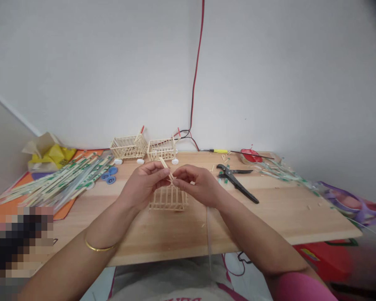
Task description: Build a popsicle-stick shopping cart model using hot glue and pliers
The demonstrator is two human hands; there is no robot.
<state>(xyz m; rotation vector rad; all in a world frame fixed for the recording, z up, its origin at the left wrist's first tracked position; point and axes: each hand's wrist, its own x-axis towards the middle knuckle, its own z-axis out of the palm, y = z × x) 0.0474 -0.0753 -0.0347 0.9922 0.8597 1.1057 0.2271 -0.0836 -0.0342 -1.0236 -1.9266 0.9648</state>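
Between my two hands are short pale wooden sticks (165, 166), pinched at the fingertips. My left hand (144, 182) grips them from the left with thumb and forefinger. On the other side, my right hand (201, 184) closes thumb and fingers near their lower end. Just below and behind the fingers, a small basket frame of wooden sticks (169, 200) rests on the table; its upper part is partly hidden by my hands. Two small stick-built shopping carts with white wheels, one on the left (128, 147) and one on the right (161, 149), stand behind my hands.
Wrapped chopsticks (69, 179) lie piled at left beside blue wheels (109, 175) and a yellow bag (54, 156). Black cutting pliers (238, 182), a yellow-handled tool (220, 151) and a red-topped container (251, 156) are at right. Wooden scraps and clear wrappers (282, 172) lie nearby on the table (269, 213).
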